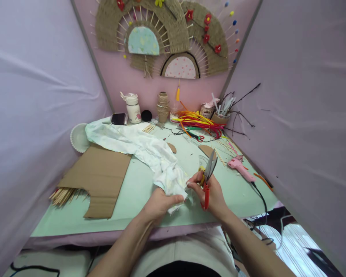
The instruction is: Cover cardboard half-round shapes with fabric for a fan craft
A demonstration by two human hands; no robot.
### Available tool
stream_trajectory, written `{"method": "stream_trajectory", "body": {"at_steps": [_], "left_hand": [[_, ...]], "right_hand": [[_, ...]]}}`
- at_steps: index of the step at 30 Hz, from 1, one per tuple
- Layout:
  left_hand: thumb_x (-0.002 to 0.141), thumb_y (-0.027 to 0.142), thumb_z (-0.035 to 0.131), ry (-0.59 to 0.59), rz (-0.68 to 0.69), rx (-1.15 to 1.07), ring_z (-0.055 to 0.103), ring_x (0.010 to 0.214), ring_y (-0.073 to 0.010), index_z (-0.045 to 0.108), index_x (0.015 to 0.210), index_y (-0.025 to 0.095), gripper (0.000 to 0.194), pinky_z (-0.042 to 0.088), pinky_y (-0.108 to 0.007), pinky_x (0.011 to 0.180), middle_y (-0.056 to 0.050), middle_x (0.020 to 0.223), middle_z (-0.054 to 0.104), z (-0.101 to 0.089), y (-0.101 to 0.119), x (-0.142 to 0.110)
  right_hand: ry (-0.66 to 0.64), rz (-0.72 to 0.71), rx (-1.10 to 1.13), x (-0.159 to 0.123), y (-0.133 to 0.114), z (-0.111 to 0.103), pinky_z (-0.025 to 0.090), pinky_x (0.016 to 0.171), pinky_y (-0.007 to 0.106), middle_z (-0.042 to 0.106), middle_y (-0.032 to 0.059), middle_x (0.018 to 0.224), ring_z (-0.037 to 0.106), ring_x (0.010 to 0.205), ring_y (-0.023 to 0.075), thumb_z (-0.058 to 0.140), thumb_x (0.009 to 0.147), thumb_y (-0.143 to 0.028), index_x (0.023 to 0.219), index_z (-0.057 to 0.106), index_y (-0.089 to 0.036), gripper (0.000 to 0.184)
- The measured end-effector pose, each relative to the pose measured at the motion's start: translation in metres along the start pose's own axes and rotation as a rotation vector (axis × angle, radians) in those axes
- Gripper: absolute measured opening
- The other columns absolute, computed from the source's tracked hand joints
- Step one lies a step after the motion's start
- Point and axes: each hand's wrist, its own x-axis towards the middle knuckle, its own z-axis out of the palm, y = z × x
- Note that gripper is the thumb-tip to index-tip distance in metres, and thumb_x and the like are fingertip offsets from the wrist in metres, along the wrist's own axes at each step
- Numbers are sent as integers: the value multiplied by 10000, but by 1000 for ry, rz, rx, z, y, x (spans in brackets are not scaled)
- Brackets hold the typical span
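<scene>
A long piece of pale white-green cloth (150, 148) stretches from the back left of the table to my hands, with a frayed near end. My left hand (161, 203) grips that end, the thumb lying on top. Beside it, my right hand (209, 194) is closed around scissors (210, 167) with red and yellow handles, their blades pointing up and slightly apart. The thumb and forefinger of my right hand pinch together near the frayed edge, at what looks like a loose thread.
Cut cardboard (103, 173) lies at left over several thin sticks (64, 195), near a white bowl (80, 137). To the right is a pink glue gun (241, 168) with a cord. Along the back stand a bottle (132, 108), twine spool (163, 107) and colourful pipe cleaners (200, 120).
</scene>
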Motion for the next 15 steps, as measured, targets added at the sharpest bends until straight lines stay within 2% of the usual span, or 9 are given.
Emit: {"method": "stream_trajectory", "body": {"at_steps": [4, 10, 12, 15], "left_hand": [[634, 288, 856, -25, 7, 37, 619, 1080, -251, 563, 1328, 191, 760, 477, -327, 905, -111, 1235, 668, -3, 1, 1], [602, 298, 872, -42, -27, 34, 642, 828, -188, 606, 1252, 154, 717, 501, -285, 750, -86, 1029, 717, -3, 8, 6], [603, 294, 871, -37, -31, 32, 651, 868, -201, 616, 1231, 144, 694, 503, -291, 769, -105, 1078, 712, -2, 8, 7], [608, 270, 871, 9, -39, 26, 633, 1074, -243, 607, 1250, 176, 701, 490, -312, 891, -114, 1233, 669, 0, 6, 5]], "right_hand": [[38, 3, 60, 5, 5, 1, 475, 670, 299, 650, 2, 756, 618, 712, 170, 679, 794, -274, 783, 433, -232, 249], [87, -7, 151, 17, 10, 6, 485, 683, 306, 633, -17, 739, 613, 685, 157, 673, 772, -238, 799, 415, -236, 259], [93, 4, 146, 18, 8, 4, 483, 684, 307, 636, -17, 735, 614, 684, 159, 674, 771, -246, 797, 416, -236, 259], [66, 63, 79, 13, 3, -5, 479, 682, 311, 643, 0, 742, 616, 693, 171, 688, 763, -280, 782, 445, -228, 249]]}}
